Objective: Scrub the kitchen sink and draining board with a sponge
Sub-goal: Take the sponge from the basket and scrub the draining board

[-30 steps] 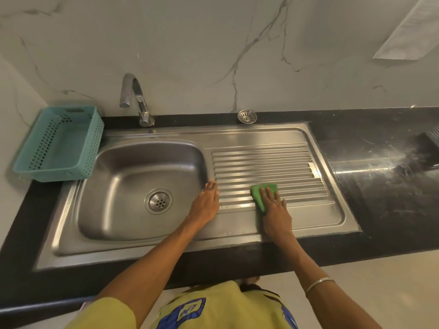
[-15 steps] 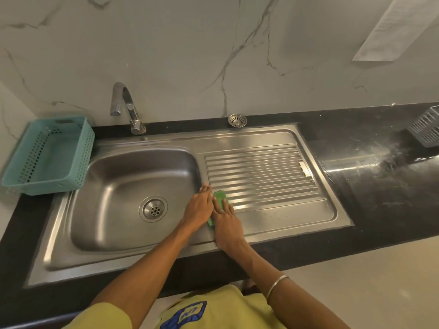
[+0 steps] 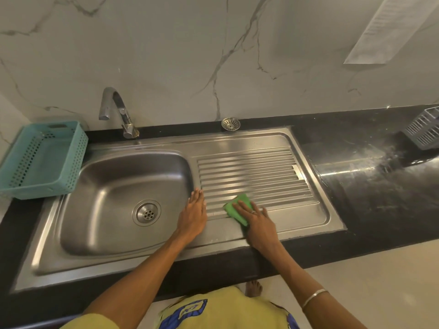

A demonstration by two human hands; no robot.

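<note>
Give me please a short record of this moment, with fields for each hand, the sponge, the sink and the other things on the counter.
right hand: presses the green sponge flat, fingers spread
left hand: rests flat on the steel between sink bowl and draining board
sponge place: near front left of the board's ribs
tap: behind the bowl, no water seen
loose strainer: on the counter behind the board
teal basket: left of the sink
grey basket: far right

No text, label or number is legible; the print on the yellow garment (image 3: 190, 309) is too blurred.
</note>
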